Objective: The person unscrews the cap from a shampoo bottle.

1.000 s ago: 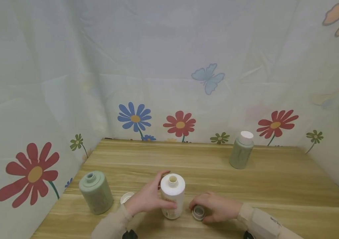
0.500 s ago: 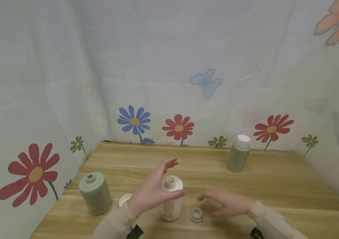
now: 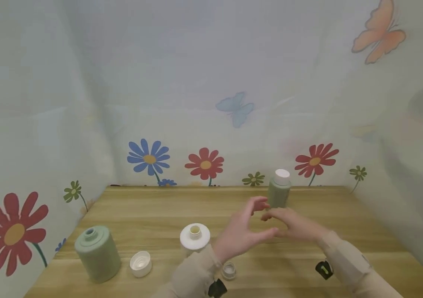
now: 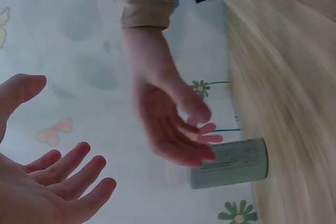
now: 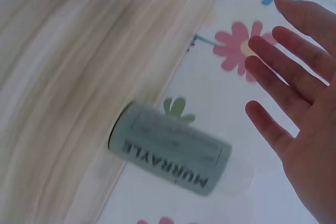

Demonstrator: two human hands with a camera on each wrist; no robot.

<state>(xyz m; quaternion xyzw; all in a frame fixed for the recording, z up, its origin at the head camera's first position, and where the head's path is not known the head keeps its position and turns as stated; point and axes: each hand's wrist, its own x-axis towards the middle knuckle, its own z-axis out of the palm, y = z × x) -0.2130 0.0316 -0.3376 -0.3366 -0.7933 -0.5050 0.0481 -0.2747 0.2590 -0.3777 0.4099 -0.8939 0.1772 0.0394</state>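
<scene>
A green bottle [image 3: 279,193] with a white cap [image 3: 282,176] stands upright toward the back right; its label shows in the right wrist view on the bottle [image 5: 170,148]. In front of it, both hands hover over the table. My left hand [image 3: 241,231] has its thumb and fingers spread apart, holding nothing. My right hand [image 3: 297,223] reaches in from the right, fingers relaxed and also holding nothing. Behind the left forearm stands a white bottle [image 3: 194,239] without a cap, its lower part hidden by the sleeve. Beside that sleeve lies a small whitish cap [image 3: 229,271].
At the left, an uncapped green bottle [image 3: 98,256] stands on the wooden table [image 3: 152,207]. Right of it lies a larger white cap [image 3: 140,264], hollow side up. A flower-printed cloth [image 3: 181,82] hangs behind the table.
My left hand let go of the white bottle and moved right. The right hand let go of the small cap and moved up toward the capped green bottle. The head view turned right.
</scene>
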